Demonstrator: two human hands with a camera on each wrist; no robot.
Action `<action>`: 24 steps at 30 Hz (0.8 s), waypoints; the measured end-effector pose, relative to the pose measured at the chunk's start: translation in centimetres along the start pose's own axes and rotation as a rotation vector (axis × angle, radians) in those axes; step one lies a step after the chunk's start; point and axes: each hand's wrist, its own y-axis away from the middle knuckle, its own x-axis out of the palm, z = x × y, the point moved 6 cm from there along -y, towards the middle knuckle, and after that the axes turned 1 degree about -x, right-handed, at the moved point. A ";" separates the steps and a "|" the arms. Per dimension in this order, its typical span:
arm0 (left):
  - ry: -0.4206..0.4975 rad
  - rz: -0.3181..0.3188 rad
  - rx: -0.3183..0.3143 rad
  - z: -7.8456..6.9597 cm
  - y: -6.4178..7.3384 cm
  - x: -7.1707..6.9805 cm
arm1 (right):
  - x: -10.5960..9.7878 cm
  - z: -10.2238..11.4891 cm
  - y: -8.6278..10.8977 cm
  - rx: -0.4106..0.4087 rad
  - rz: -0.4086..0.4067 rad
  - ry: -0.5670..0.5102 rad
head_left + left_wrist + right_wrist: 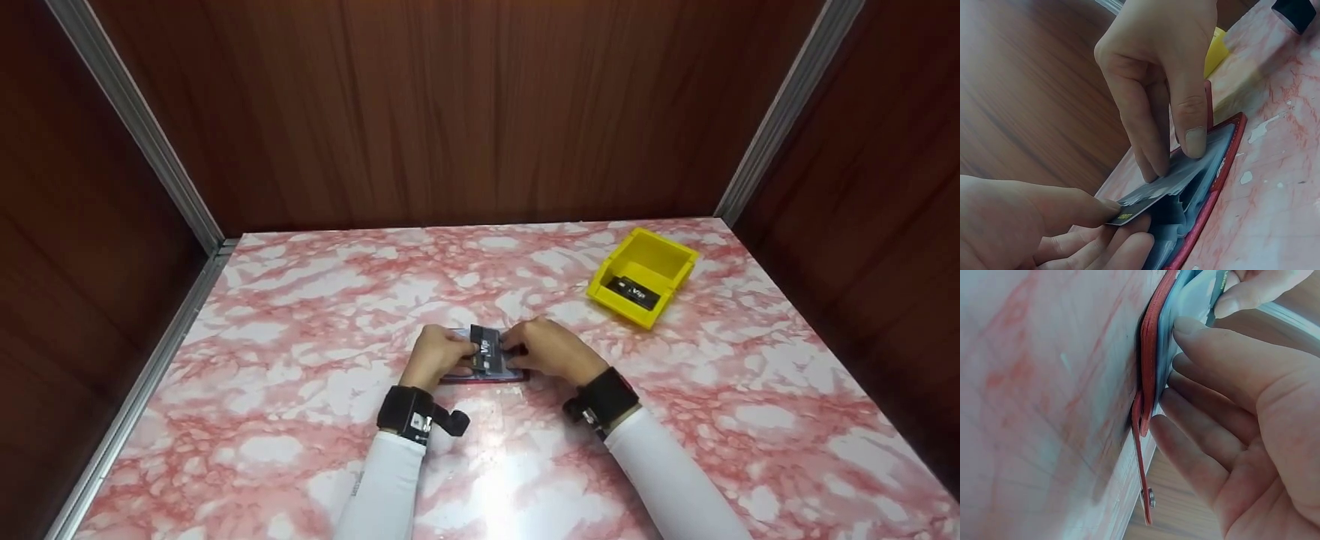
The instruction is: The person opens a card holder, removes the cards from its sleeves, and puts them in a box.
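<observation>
A red card holder [491, 380] with clear plastic sleeves lies open on the table between both hands. My left hand [437, 352] pinches one end of a black "Vip" card [485, 346] between thumb and fingers. The card's other end lies in a clear sleeve [1188, 169], tilted up from the pages below. My right hand [559, 350] holds that sleeve at the right, thumb on one side and fingers at the far edge. In the right wrist view, the holder's red cover [1150, 354] has a strap with a metal snap [1152, 498] sticking out.
A yellow bin [660, 255] stands at the back right, with a black "Vip" card [634, 292] inside. The table [300, 390] has a red and white marbled top. Dark wooden panels [480, 112] close in the back and sides.
</observation>
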 end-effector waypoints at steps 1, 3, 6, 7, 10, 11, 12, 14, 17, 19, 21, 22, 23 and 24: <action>-0.001 0.001 0.000 0.0 0.0 0.0 | 0.0 0.0 0.0 0.002 0.001 0.000; -0.006 0.002 0.003 0.0 0.0 -0.1 | 0.1 0.1 0.0 0.004 -0.001 0.005; -0.010 0.004 0.003 0.0 0.0 -0.1 | 0.1 0.2 0.0 0.002 -0.009 0.016; -0.012 0.005 0.003 0.0 0.0 -0.2 | 0.1 0.2 0.0 -0.008 -0.015 0.022; -0.019 0.004 0.006 0.0 0.0 -0.2 | 0.0 0.4 0.0 -0.027 -0.029 0.031; -0.018 0.005 0.006 0.0 0.0 -0.2 | 0.0 0.4 0.0 -0.032 -0.032 0.033; -0.019 0.005 0.009 0.0 0.0 -0.2 | 0.0 0.4 0.0 -0.039 -0.035 0.033; -0.017 0.006 0.010 0.0 0.0 -0.2 | 0.0 0.5 0.0 -0.040 -0.035 0.029; -0.002 0.009 0.008 0.0 0.0 -0.2 | 0.0 0.5 0.0 -0.034 -0.032 0.028; 0.004 0.007 0.006 0.0 0.0 -0.2 | 0.1 0.5 0.0 -0.027 -0.027 0.028; 0.004 0.002 0.002 -0.1 0.0 -0.3 | 0.1 0.5 0.0 -0.021 -0.025 0.030; 0.005 -0.001 0.000 -0.1 0.0 -0.3 | 0.1 0.5 0.0 -0.020 -0.024 0.030; 0.005 -0.005 -0.002 -0.1 -0.1 -0.4 | 0.1 0.5 0.0 -0.019 -0.024 0.030; 0.003 -0.009 -0.004 -0.2 -0.1 -0.4 | 0.0 0.5 0.0 -0.020 -0.024 0.029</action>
